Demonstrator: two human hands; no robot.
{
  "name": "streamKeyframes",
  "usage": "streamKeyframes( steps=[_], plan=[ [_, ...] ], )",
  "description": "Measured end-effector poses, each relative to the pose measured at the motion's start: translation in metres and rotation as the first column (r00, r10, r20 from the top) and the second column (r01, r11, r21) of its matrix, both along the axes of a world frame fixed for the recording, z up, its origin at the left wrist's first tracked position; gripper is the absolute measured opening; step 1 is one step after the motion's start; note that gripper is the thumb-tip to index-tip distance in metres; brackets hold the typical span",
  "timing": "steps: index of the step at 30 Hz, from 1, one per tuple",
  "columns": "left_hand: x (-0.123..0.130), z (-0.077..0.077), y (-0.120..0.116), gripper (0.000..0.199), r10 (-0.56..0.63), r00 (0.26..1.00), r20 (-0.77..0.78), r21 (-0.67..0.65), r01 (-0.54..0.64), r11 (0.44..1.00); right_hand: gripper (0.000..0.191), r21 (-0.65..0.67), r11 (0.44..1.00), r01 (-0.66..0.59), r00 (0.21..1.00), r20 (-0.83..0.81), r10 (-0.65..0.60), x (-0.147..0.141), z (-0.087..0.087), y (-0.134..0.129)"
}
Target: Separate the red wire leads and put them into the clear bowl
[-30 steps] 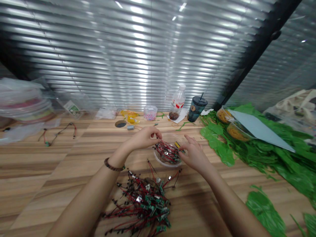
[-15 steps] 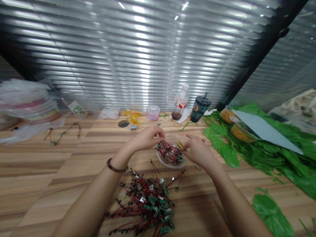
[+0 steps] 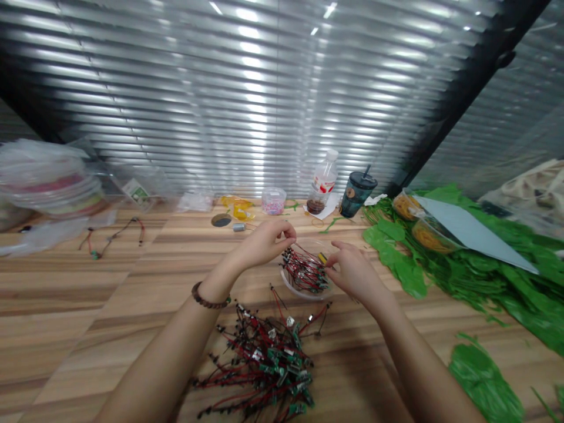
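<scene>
Over a round clear plastic bowl (image 3: 294, 292), my left hand (image 3: 268, 242) pinches one end of a thin red and black wire lead (image 3: 307, 251). The lead runs across to my right hand (image 3: 352, 271), whose thumb and fingertips are closed at its other end; what sits at that end is too small to make out. Inside the bowl lies a bundle of red and black wire leads (image 3: 305, 273) with small green boards. Nearer to me, between my forearms, a larger loose pile of wired circuit boards (image 3: 268, 358) is heaped on the wooden table.
Behind the bowl stand a plastic bottle (image 3: 325, 179), a dark cup with a straw (image 3: 358, 192) and a small tub of pink bits (image 3: 274, 202). Green leaf-shaped sheets (image 3: 484, 264) cover the right side. Stacked plastic containers (image 3: 48, 182) stand at the far left.
My left hand has lifted slightly up from the bundle, and a single lead now shows stretched between both hands. The right hand has hardly moved.
</scene>
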State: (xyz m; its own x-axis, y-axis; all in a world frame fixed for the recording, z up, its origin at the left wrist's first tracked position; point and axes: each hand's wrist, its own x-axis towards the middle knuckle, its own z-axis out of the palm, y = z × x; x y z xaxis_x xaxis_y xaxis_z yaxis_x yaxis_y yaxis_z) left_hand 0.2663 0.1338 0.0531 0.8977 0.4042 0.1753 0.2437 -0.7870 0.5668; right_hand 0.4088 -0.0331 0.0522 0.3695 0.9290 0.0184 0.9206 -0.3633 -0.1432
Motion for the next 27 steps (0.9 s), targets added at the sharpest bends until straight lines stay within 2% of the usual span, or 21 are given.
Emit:
streamKeyframes(
  steps=[3, 6, 12, 20, 24, 27],
  plan=[
    [0.002, -0.001, -0.002, 0.023, -0.026, 0.999, -0.039, -0.015, 0.025, 1.0, 0.021, -0.009, 1.0, 0.005, 1.0, 0.028, -0.004, -0.004, -0.012, 0.002],
    [0.002, -0.005, -0.001, 0.024, -0.044, 0.996, -0.079, -0.024, 0.042, 0.999, 0.022, -0.012, 1.0, 0.016, 0.999, 0.05, -0.016, -0.005, -0.016, 0.003],
    [0.0, -0.012, 0.004, 0.025, -0.067, 0.991, -0.117, -0.02, 0.065, 0.998, 0.026, -0.025, 0.998, -0.063, 0.996, -0.068, 0.061, -0.006, -0.003, -0.004],
    [0.001, -0.009, 0.003, 0.027, -0.108, 0.985, -0.137, -0.004, 0.109, 0.994, 0.027, 0.199, 0.976, -0.085, 0.994, -0.051, 0.097, 0.003, 0.012, -0.022],
    [-0.011, 0.003, 0.01, 0.031, -0.047, 0.993, -0.108, 0.034, 0.051, 0.998, 0.023, 0.354, 0.925, -0.14, 0.988, -0.018, 0.156, -0.001, 0.019, -0.029],
    [-0.02, 0.011, 0.018, 0.032, 0.015, 0.996, -0.089, 0.064, -0.009, 0.998, 0.021, 0.413, 0.896, -0.165, 0.981, -0.024, 0.192, -0.008, 0.027, -0.034]
  ],
)
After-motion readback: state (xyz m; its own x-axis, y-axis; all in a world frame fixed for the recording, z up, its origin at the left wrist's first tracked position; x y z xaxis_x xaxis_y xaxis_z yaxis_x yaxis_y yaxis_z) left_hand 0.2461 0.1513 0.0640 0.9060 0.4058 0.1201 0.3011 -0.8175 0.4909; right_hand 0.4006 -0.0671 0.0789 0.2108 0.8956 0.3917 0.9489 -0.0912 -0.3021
